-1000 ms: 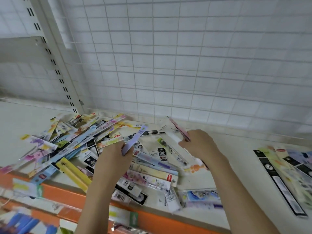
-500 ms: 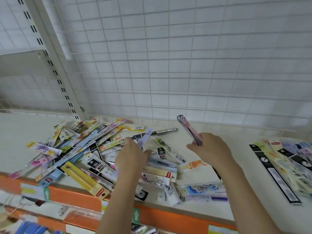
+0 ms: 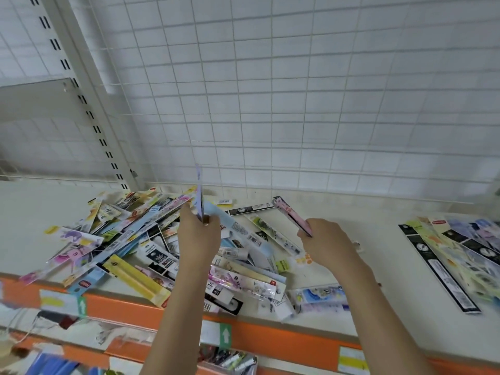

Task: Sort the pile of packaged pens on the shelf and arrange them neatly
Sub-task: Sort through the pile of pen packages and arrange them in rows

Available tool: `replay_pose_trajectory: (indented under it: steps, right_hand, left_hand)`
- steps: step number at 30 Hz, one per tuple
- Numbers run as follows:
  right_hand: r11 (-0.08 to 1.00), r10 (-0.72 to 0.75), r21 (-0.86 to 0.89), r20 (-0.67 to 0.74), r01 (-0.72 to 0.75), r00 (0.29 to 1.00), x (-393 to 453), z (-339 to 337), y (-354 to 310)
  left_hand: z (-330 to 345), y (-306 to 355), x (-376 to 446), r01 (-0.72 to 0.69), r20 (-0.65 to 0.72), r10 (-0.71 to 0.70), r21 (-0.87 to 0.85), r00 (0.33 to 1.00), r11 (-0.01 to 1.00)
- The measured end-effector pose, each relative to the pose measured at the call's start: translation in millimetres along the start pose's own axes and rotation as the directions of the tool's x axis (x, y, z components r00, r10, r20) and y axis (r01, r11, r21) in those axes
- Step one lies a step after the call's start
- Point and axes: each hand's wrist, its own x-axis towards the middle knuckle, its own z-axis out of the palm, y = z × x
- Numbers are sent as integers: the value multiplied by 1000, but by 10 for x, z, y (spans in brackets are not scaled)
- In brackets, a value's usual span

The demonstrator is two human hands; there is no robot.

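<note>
Head view: our shelf (image 3: pixel 378 239) fills the lower frame, with the pile (image 3: pixel 151 244) at centre left and a sorted row (image 3: pixel 457 250) at far right. We judge we are mid-sort: our left hand (image 3: pixel 198 239) pinches a purple pack (image 3: pixel 199 196) upright, our right hand (image 3: pixel 327 242) grips a pink pack (image 3: pixel 290 215). Next, each needs carrying right to a matching row.
</note>
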Motion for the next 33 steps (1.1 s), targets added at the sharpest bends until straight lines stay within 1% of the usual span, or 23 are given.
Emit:
replay_pose_trajectory:
  steps: [3, 8, 12, 16, 18, 20, 21, 23, 26, 28, 31, 33]
  right_hand:
    - [1000, 7, -2, 0, -7, 1000, 89, 76, -111]
    - [1000, 3, 27, 42, -4, 999, 208, 188, -316]
    - [999, 15, -31, 60, -14, 998, 287, 296, -370]
    - [994, 13, -107, 111, -1, 994, 373, 297, -361]
    - [991, 21, -135, 126, -3, 992, 413, 227, -347]
    - [988, 24, -154, 133, -3, 991, 439, 140, -321]
    - [986, 25, -166, 132, -3, 991, 447, 95, -298]
    - [982, 27, -191, 145, 1, 989, 445, -4, -247]
    - [983, 51, -181, 198, -14, 979, 429, -135, -120]
    - [982, 71, -185, 202, -33, 977, 396, -213, -9]
    - [978, 102, -195, 176, -66, 979, 331, -315, 151]
    - [982, 115, -168, 177, -85, 978, 274, -372, 225]
  left_hand:
    - [-107, 1, -11, -52, -66, 50, -24, 997, 998]
    - [-239, 11, -8, -58, -76, 53, -66, 996, 996]
    - [-311, 33, -15, -85, -119, 68, -141, 991, 986]
    - [-365, 73, 13, -72, -151, 44, -185, 987, 980]
    - [-349, 69, 74, -68, -149, 33, -234, 988, 970]
    - [-302, 76, 160, -37, -118, 4, -279, 993, 960]
    - [-269, 73, 211, -18, -93, -7, -262, 996, 965]
    - [-184, 61, 306, 1, -32, -6, -156, 999, 988]
    - [-32, 46, 390, -83, 73, 80, 48, 994, 995]
    - [89, 34, 433, -115, 126, 101, 106, 987, 988]
    - [276, 38, 463, -106, 156, 77, 193, 985, 975]
    - [394, 44, 466, -103, 180, 60, 234, 982, 967]
